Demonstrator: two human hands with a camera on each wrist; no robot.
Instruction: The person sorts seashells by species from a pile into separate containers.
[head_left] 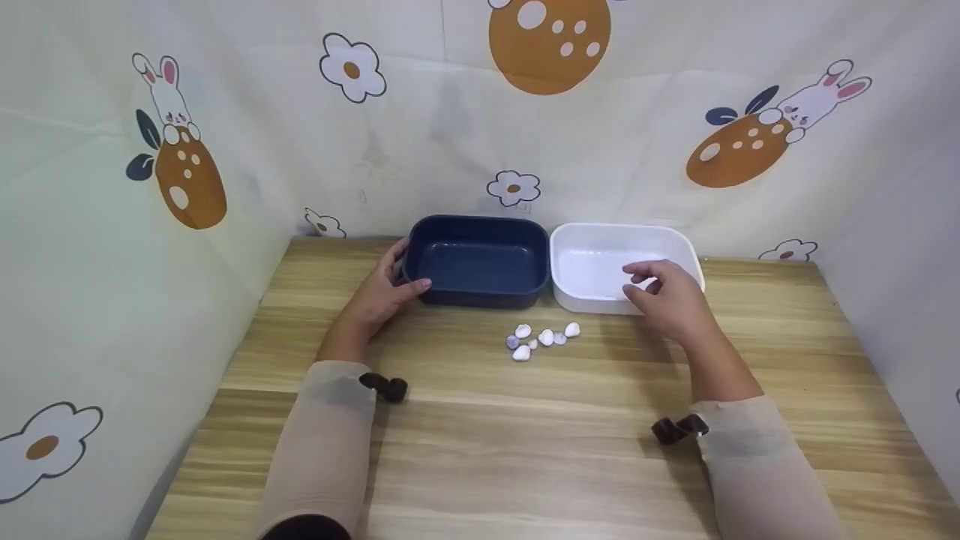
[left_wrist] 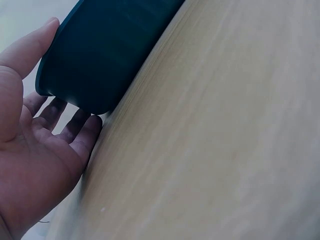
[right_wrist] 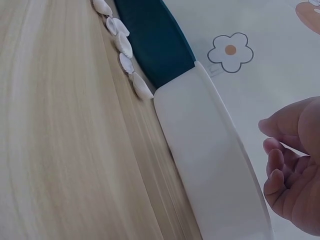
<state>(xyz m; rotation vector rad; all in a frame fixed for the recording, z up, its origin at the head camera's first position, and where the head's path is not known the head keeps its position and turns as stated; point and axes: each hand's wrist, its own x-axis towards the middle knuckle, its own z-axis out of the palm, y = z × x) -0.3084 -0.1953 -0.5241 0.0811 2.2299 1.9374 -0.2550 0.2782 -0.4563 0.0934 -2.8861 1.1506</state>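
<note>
A dark blue plastic basin (head_left: 480, 296) stands at the back of the wooden table. My left hand (head_left: 384, 294) holds its left end, thumb at the front rim and fingers round the end wall; the left wrist view shows this hand (left_wrist: 47, 135) against the basin (left_wrist: 107, 55). Beside it on the right is a white basin (head_left: 596, 304). Over its right part hovers my right hand (head_left: 664, 296), fingers loosely bent; in the right wrist view nothing shows between the fingertips. Several small seashells (head_left: 546, 337), white and pale purple, lie in front of the basins.
The wooden table (head_left: 517, 450) reaches back to a cream cloth wall (head_left: 442, 150) printed with flowers and rabbits. Similar cloth hangs at the left and right sides. Both basins stand close to the back wall, with their rims side by side.
</note>
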